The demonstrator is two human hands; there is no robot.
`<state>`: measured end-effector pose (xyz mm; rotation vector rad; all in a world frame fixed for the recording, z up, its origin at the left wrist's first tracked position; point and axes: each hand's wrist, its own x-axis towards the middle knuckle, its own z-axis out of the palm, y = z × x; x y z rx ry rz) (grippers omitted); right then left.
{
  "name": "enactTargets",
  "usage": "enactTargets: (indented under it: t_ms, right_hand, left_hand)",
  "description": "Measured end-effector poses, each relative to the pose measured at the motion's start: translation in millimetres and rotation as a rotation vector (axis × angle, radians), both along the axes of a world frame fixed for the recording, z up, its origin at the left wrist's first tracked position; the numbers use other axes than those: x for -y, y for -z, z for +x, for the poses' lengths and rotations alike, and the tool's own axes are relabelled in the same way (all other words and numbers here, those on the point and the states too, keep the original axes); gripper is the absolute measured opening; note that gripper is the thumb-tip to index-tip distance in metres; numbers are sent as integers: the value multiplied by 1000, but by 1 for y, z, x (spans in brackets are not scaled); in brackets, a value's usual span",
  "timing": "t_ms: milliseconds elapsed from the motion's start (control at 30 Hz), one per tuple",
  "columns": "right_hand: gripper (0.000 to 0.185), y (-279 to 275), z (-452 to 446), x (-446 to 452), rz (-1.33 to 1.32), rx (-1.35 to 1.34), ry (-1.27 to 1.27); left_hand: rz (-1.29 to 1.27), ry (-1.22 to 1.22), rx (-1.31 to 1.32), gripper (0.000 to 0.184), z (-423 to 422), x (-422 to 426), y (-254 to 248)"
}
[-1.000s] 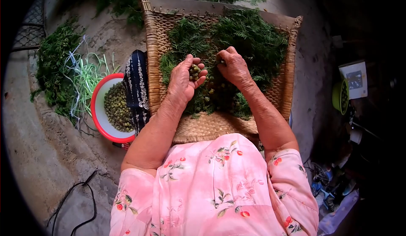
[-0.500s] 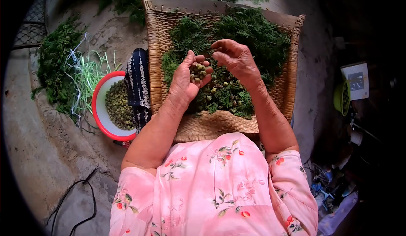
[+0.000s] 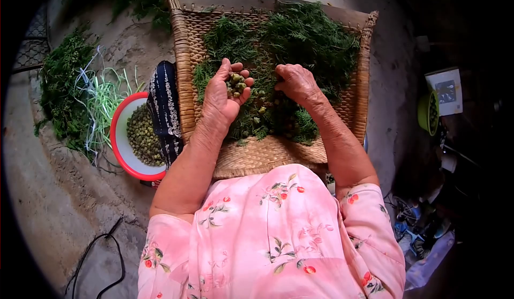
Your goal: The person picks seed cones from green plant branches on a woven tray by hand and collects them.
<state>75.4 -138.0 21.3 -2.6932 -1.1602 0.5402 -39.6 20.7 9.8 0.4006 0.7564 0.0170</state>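
Observation:
My left hand (image 3: 222, 92) is palm up with curled fingers, cupping several small green-brown cones (image 3: 236, 85). To its right, my right hand (image 3: 297, 83) is closed and bent down over the greenery; what its fingertips pinch, if anything, is hidden. Both hands are above a woven wicker basket (image 3: 362, 84). Green leafy sprigs (image 3: 316, 34) fill much of the basket, and more loose cones lie among them below my hands.
Left of the basket stands a red-rimmed bowl (image 3: 119, 146) of cones, partly covered by dark patterned cloth (image 3: 165, 98). Farther left are pale green strings (image 3: 104, 101) and cut branches (image 3: 64, 84). A black cable (image 3: 119, 256) lies lower left; a green bowl (image 3: 423, 114) is at right.
My right hand rose off the greenery with its fingers parted, then came back down and closed. My left hand stays cupped around the cones. The whole view has shifted slightly.

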Motion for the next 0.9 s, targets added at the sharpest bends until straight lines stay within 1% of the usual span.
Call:
enactTargets:
  t_ms: [33,100,133,233,267,333,367,400,467,500,533,600,633,667,733,867,900]
  right_hand:
    - [20,-1,-1,1,0,1,-1]
    - [17,-4,-1,4,195,-11,76]
    - [17,-5,0,2,195,-11,75]
    - [19,-19,0,-7,525,-197,89]
    - [19,-28,-5,-12,525,-196,92]
    - [16,-43,-15,-23,807,-993,297]
    - [13,-44,-16,-27,821,-933,280]
    - [13,-36,-13,-28,823,-933,278]
    - [13,-4,-8,-27,665,-561,241]
    - [14,1,-9,-26,605,-348,107]
    - [14,12,-12,-25,525,-271,51]
    - [14,21,-20,-24,367,-74,-60]
    - [15,17,-25,-25,333,-141,-16]
    - [15,17,-28,-27,334,-141,-20]
    - [17,17,-31,-30,309,-60,-10]
    - [19,17,-31,-33,292,-66,1]
    - [19,16,-29,-32,321,-31,56]
  left_hand:
    - [15,5,-1,35,0,0,0]
    - [23,2,-9,35,0,1,1]
    - [30,2,-17,35,0,1,1]
    - [50,-2,-68,35,1,4,-1]
    - [51,1,-67,35,2,5,-2]
    - [70,20,-63,38,1,5,-4]
    - [73,20,-62,38,1,4,-5]
    - [39,8,-41,38,1,3,-6]
    - [8,-5,-20,38,1,-2,-7]
    - [-28,-43,34,36,0,-6,-8]
    - [-65,-81,87,34,-1,-9,-7]
    - [-96,-92,108,32,-2,-16,-5]
    - [-74,-110,84,32,-2,-18,-6]
    - [-52,-129,59,33,-2,-20,-7]
    - [-31,-134,58,34,-3,-21,-4]
    - [-21,-109,51,35,-2,-17,-3]
    - [-20,-114,39,36,-2,-16,-3]
